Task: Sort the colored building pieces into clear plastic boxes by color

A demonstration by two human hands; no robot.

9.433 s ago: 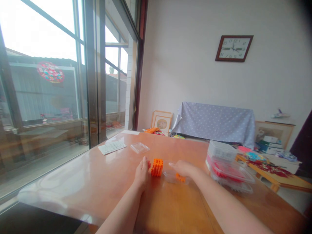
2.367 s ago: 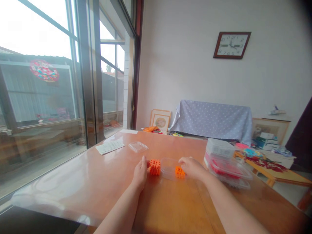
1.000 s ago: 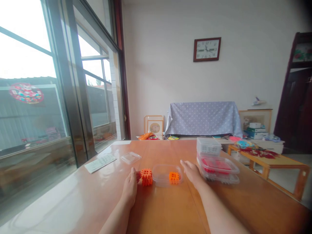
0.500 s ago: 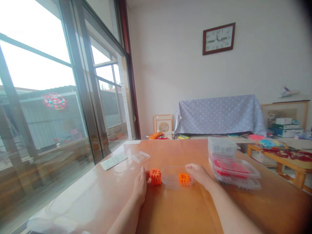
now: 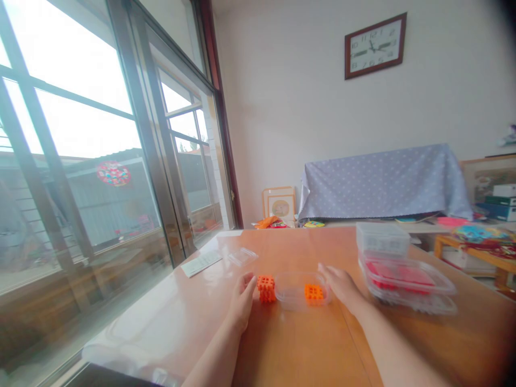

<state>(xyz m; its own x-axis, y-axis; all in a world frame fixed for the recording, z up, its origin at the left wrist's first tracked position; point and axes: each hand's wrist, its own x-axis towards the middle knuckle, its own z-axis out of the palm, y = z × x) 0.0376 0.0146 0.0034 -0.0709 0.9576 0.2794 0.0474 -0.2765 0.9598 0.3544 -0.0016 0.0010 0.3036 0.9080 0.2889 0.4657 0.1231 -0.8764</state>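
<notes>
An orange lattice cube of interlocking pieces [image 5: 266, 289] rests on the wooden table. My left hand [image 5: 243, 301] is beside its left face, fingers loosely curved and not closed round it. Just right of the cube stands a clear plastic container [image 5: 289, 297]. A second, lighter orange lattice piece [image 5: 313, 294] sits in the container's right part. At the container's right end is my right hand [image 5: 339, 285], fingers stretched forward and slightly blurred, holding nothing that I can see. Whether its fingertips touch the rim I cannot tell.
On the right are stacked clear boxes [image 5: 382, 239], with red contents [image 5: 403, 277] in a lower one. A printed paper [image 5: 201, 263] and a clear lid [image 5: 242, 256] lie at the left. Large windows [image 5: 80, 134] flank the table's left side.
My view has swung slightly left, so everything appears farther right. The right hand's fingers have straightened and come away from the container's rim. My left fingers have eased from the cube.
</notes>
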